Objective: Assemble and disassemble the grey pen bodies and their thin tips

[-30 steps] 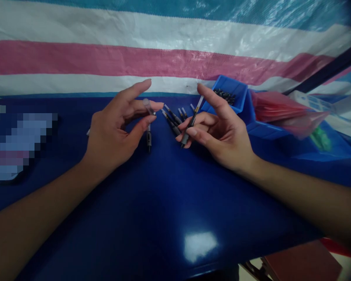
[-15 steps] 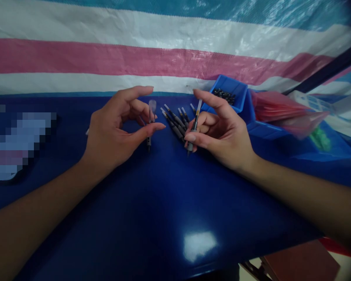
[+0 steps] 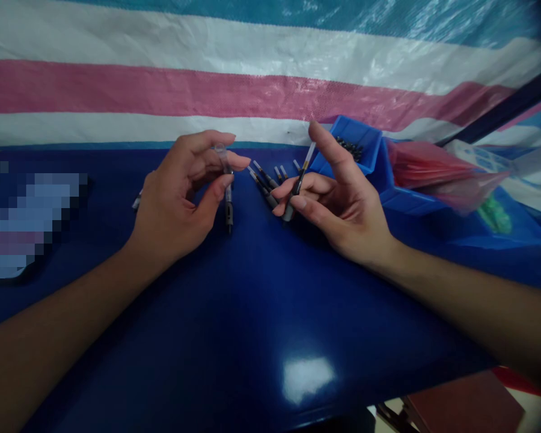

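Observation:
My left hand point(image 3: 180, 186) pinches a clear tube point(image 3: 221, 157) between thumb and fingers. Just below it, a dark pen part point(image 3: 229, 213) points down toward the table; whether the two are joined is hard to tell. In my right hand point(image 3: 342, 192), thumb and fingers grip a pen refill with a dark grip point(image 3: 299, 182), its clear end tilted up to the right and the index finger raised beside it. Several similar refills point(image 3: 264, 183) lie between the hands on the blue table point(image 3: 252, 313), partly hidden by the right fingers.
Beyond my right hand stands a blue bin point(image 3: 372, 147) holding small dark parts. Beside it are red plastic bags point(image 3: 426, 168) in another bin and a green item point(image 3: 498, 213). A pixelated flat object point(image 3: 36, 222) lies at left. Striped sheeting hangs behind.
My left thumb has drawn back and the clear tube has tilted left. The refill in my right hand has moved slightly up and leans further right, with the index finger raised higher.

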### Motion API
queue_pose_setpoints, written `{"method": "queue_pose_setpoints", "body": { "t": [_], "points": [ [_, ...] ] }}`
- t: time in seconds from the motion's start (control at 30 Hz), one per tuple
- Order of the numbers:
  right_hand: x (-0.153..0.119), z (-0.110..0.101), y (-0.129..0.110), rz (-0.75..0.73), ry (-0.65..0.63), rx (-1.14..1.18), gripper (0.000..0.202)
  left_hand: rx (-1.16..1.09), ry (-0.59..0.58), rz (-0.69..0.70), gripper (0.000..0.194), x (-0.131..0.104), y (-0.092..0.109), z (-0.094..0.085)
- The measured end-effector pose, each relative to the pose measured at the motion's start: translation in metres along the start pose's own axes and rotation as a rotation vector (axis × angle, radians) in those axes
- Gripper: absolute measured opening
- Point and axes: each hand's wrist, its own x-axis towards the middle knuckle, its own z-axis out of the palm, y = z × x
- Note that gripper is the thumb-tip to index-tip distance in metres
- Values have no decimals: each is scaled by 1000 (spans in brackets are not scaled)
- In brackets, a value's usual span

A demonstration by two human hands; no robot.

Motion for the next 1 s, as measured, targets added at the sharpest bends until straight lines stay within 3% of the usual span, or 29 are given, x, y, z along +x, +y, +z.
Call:
{"method": "queue_pose_setpoints", "body": {
  "t": [0.17,0.27,0.6,0.73,0.83,1.0],
  "points": [
    [0,-2,3,12,65,-22,100,-56,-2,-29,53,1,5,0],
    [2,-2,4,19,124,-35,97,-84,-11,-106,44,0,6,-1],
    [2,-1,1,17,158,3,94,-49,-28,-114,27,-3,0,-2],
    [2,0,0,11,162,33,99,21,-33,-1,18,2,3,-6],
    [2,0,2,2,144,32,93,86,-27,47,19,4,4,-8],
    [1,-1,3,25,121,5,73,102,-26,-30,19,2,9,-6]
  ]
}}
